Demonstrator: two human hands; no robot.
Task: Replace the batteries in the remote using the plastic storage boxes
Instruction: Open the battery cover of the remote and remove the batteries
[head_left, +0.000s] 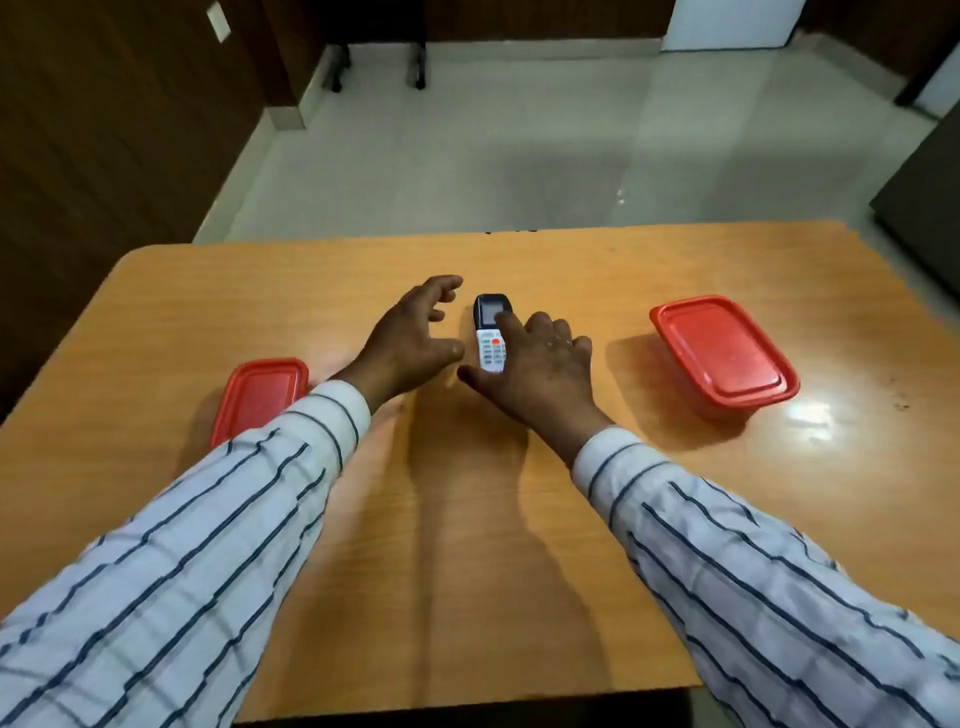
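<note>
A person in a striped shirt reaches with both hands for a remote lying face up, screen end far, at the middle of a wooden table. The right hand rests over the remote's right side, forefinger laid along its edge by the screen, thumb spread at the near end; it touches the remote, though no closed hold shows yet. The left hand hovers just left of it, fingers spread wide and empty. Two red-lidded plastic storage boxes flank the scene: the left box, partly hidden behind the left sleeve, and the right box, well apart from the hands. Both lids appear shut and no batteries are in sight, so the job looks barely begun: opening the remote's back, swapping cells and using the boxes all seem left to do
</note>
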